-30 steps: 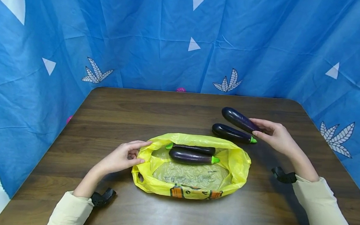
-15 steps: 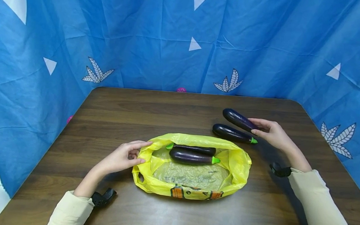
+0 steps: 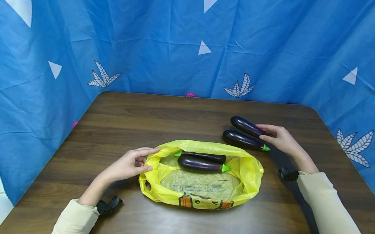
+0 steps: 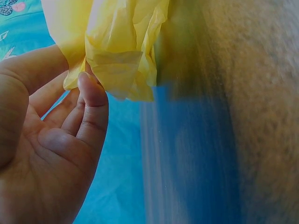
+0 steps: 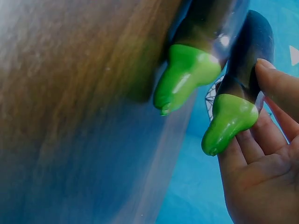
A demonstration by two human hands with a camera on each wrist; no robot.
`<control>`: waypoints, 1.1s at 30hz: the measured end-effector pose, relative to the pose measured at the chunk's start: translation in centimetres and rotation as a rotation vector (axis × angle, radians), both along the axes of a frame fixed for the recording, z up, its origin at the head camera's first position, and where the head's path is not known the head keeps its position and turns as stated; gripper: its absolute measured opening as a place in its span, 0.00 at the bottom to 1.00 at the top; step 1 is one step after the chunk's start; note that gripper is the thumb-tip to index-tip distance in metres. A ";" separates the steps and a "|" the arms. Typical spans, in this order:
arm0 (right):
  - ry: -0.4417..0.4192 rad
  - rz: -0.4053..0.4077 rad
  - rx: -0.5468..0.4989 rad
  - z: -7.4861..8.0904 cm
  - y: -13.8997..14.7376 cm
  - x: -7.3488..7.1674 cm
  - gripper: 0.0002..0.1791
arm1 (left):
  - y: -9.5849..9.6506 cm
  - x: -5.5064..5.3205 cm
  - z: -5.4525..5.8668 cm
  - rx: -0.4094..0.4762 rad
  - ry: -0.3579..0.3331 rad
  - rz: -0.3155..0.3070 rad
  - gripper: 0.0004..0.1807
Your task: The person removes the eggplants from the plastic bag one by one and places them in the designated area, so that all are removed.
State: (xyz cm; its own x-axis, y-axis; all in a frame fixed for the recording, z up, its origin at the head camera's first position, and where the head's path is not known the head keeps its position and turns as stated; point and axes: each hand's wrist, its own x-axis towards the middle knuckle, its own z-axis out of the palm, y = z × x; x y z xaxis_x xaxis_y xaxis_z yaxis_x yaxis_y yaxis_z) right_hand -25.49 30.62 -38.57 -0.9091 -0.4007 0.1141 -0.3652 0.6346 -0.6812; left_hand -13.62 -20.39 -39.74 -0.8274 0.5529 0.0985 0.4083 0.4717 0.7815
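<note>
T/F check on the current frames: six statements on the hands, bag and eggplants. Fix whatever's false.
1. The left hand holds the rim of the yellow bag. True.
2. Three eggplants lie inside the bag. False: two do.
3. The held eggplant is in the right hand, gripped near its stem end. True.
4. The bag's mouth is gathered shut. False: it is wide open.
5. The eggplants inside the bag point the same way. False: the front eggplant has its stem end at the right in the head view, the rear eggplant at the left.
6. An unheld eggplant lies outside the bag. True.
</note>
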 end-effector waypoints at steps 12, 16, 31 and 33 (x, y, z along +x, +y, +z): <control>-0.071 -0.024 0.033 -0.8 0.0 -1.0 0.22 | 0.1 0.1 -0.2 -0.006 0.006 0.008 0.31; -0.085 -0.019 0.035 -1.1 0.0 -1.3 0.22 | 0.1 0.1 -0.3 -0.004 0.004 0.008 0.31; -0.086 0.012 0.044 -1.4 -0.2 -1.5 0.22 | 0.0 0.0 -0.2 -0.011 0.028 0.005 0.31; -0.094 0.014 0.046 -1.3 -0.2 -1.4 0.22 | 0.0 0.0 -0.2 -0.010 0.028 0.002 0.31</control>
State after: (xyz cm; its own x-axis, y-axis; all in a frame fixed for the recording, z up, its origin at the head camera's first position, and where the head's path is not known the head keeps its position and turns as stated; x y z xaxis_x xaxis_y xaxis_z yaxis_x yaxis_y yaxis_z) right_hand -26.92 30.45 -39.91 -0.9090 -0.4167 0.0100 -0.3107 0.6613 -0.6828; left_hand -13.66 -20.42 -39.98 -0.8253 0.5527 0.1158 0.4289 0.4803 0.7651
